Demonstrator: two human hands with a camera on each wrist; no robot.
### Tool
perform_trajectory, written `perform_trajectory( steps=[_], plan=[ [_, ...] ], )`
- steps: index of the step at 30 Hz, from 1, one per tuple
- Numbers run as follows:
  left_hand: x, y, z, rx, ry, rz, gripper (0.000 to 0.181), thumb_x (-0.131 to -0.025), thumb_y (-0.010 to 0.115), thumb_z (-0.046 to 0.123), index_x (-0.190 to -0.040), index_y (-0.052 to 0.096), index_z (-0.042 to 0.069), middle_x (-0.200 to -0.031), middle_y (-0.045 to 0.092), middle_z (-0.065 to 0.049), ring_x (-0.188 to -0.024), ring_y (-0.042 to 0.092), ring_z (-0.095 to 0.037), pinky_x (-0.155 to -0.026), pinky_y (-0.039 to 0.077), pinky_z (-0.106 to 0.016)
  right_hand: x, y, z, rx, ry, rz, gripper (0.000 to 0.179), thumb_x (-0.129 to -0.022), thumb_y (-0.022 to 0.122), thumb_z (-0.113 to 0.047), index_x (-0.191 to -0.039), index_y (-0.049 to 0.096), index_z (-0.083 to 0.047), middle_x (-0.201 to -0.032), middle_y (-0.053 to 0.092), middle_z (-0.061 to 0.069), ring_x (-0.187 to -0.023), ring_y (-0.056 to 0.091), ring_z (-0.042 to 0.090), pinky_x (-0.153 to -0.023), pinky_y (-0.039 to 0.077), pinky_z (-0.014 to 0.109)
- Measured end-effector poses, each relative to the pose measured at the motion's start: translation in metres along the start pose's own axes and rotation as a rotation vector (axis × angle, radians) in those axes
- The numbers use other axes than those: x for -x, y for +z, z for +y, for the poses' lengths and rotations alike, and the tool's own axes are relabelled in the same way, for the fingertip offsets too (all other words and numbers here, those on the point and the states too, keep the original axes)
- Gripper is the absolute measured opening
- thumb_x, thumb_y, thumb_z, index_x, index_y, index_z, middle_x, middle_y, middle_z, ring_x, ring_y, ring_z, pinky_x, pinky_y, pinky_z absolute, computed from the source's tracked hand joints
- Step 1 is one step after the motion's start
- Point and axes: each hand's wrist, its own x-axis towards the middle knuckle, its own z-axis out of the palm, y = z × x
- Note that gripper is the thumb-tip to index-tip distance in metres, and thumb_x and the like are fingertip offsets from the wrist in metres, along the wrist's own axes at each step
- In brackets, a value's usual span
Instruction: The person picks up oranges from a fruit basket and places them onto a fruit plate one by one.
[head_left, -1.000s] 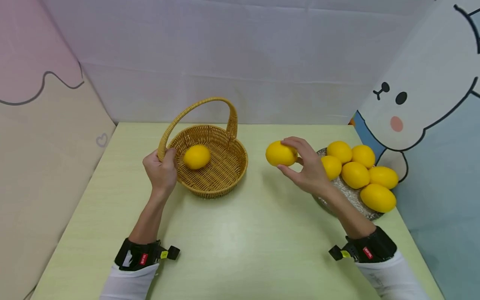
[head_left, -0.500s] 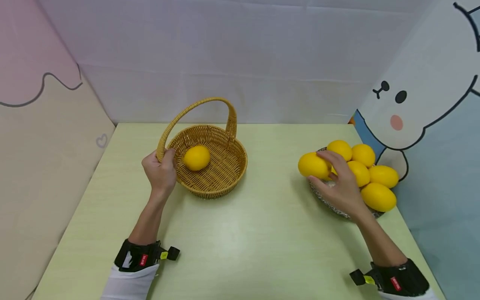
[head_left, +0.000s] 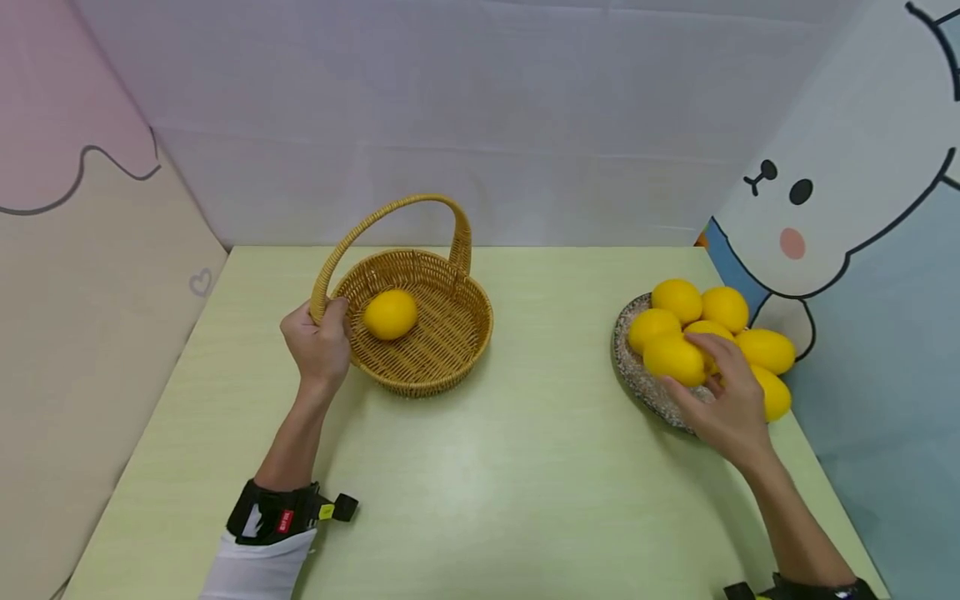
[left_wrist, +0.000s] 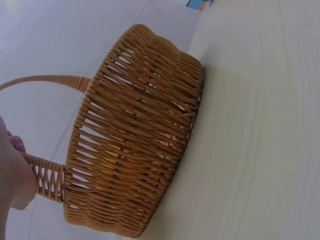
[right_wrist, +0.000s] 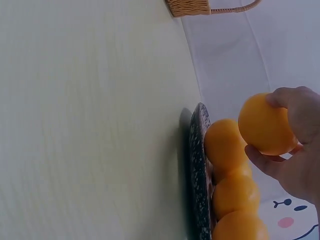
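Note:
My left hand (head_left: pixel 317 346) grips the handle of a round wicker basket (head_left: pixel 477 342) near its left root. One lemon (head_left: pixel 391 314) lies inside the basket, toward its left side. With thumb and fingers my right hand (head_left: pixel 726 406) pinches another lemon (head_left: pixel 674 360), held over a speckled plate (head_left: pixel 632 367) at the right. In the right wrist view this held lemon (right_wrist: pixel 266 124) hangs above the lemons on the plate, apart from the plate itself. Several more lemons (head_left: pixel 677 300) sit on the plate, some partly hidden behind the hand.
Both basket and plate stand on a pale wooden table (head_left: pixel 480 500). A white cloth wall (head_left: pixel 480 125) rises at the table's back edge. Printed panels flank it, with a cartoon face (head_left: pixel 832 200) on the right one.
My right hand has carried the lemon rightward and toward me, from the gap between basket and plate to above the plate. The left hand and the basket have stayed nearly still.

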Motion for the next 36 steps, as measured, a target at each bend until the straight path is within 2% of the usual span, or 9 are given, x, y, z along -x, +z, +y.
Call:
perform_trajectory(
  steps=[4, 6, 10, 12, 14, 20, 29, 36],
  plan=[
    [0.000, 0.000, -0.001, 0.014, -0.009, -0.001, 0.046, -0.093, 0.050, -0.011, -0.053, 0.045, 0.011, -0.044, 0.043, 0.012, -0.035, 0.035, -0.001, -0.033, 0.026, -0.010, 0.010, -0.003, 0.010, 0.027, 0.013, 0.005, 0.073, -0.070, 0.091, 0.001, -0.137, 0.062, -0.003, -0.135, 0.056, 0.013, -0.112, 0.048, 0.008, -0.082, 0.039, -0.002],
    [0.000, 0.000, -0.001, 0.017, -0.014, -0.001, 0.046, -0.093, 0.049, -0.011, -0.053, 0.045, 0.012, -0.044, 0.043, 0.012, -0.035, 0.035, -0.001, -0.033, 0.026, -0.010, 0.014, -0.004, 0.014, 0.054, 0.010, 0.008, 0.072, -0.069, 0.090, 0.000, -0.135, 0.063, -0.001, -0.133, 0.057, 0.016, -0.111, 0.049, 0.017, -0.082, 0.038, 0.004],
    [0.000, 0.000, 0.000, 0.021, -0.022, 0.000, 0.047, -0.093, 0.049, -0.011, -0.053, 0.045, 0.013, -0.044, 0.043, 0.012, -0.035, 0.034, 0.000, -0.033, 0.025, -0.010, 0.022, -0.003, 0.020, 0.105, -0.013, 0.021, 0.069, -0.067, 0.089, 0.000, -0.131, 0.062, 0.004, -0.127, 0.058, 0.023, -0.110, 0.051, 0.034, -0.085, 0.040, 0.038],
    [0.000, 0.000, 0.000, 0.020, -0.017, 0.003, 0.046, -0.093, 0.049, -0.011, -0.054, 0.045, 0.012, -0.043, 0.042, 0.012, -0.035, 0.034, 0.000, -0.033, 0.025, -0.010, 0.025, -0.002, 0.023, 0.112, -0.015, 0.025, 0.068, -0.066, 0.089, 0.000, -0.129, 0.062, 0.006, -0.126, 0.058, 0.025, -0.111, 0.051, 0.039, -0.085, 0.039, 0.050],
    [0.000, 0.000, 0.000, 0.020, -0.010, 0.005, 0.045, -0.093, 0.049, -0.011, -0.053, 0.045, 0.011, -0.043, 0.042, 0.012, -0.035, 0.034, 0.000, -0.033, 0.024, -0.010, 0.028, -0.001, 0.025, 0.121, -0.014, 0.026, 0.067, -0.066, 0.089, 0.001, -0.127, 0.062, 0.007, -0.125, 0.057, 0.027, -0.112, 0.050, 0.041, -0.083, 0.039, 0.057],
    [-0.001, 0.001, 0.000, 0.017, -0.007, 0.016, 0.045, -0.091, 0.049, -0.015, -0.052, 0.043, 0.008, -0.042, 0.042, 0.012, -0.033, 0.033, 0.000, -0.032, 0.022, -0.011, 0.037, 0.003, 0.029, 0.146, 0.024, 0.033, 0.066, -0.067, 0.088, 0.000, -0.127, 0.061, 0.006, -0.126, 0.054, 0.029, -0.113, 0.048, 0.043, -0.085, 0.039, 0.060],
    [-0.001, 0.001, -0.001, 0.010, 0.001, 0.020, 0.047, -0.091, 0.049, -0.015, -0.052, 0.043, 0.010, -0.042, 0.040, 0.013, -0.033, 0.031, 0.000, -0.032, 0.020, -0.011, 0.045, 0.007, 0.032, 0.185, 0.034, 0.067, 0.066, -0.067, 0.087, 0.001, -0.127, 0.059, 0.007, -0.125, 0.050, 0.030, -0.112, 0.046, 0.043, -0.084, 0.038, 0.059],
    [-0.001, 0.000, -0.002, 0.012, -0.004, 0.011, 0.046, -0.093, 0.049, -0.010, -0.052, 0.042, 0.010, -0.042, 0.038, 0.012, -0.034, 0.029, 0.000, -0.032, 0.019, -0.012, 0.046, 0.007, 0.037, 0.289, -0.022, 0.081, 0.067, -0.066, 0.088, -0.004, -0.127, 0.061, 0.007, -0.124, 0.048, 0.032, -0.108, 0.045, 0.047, -0.081, 0.039, 0.060]
  ],
)
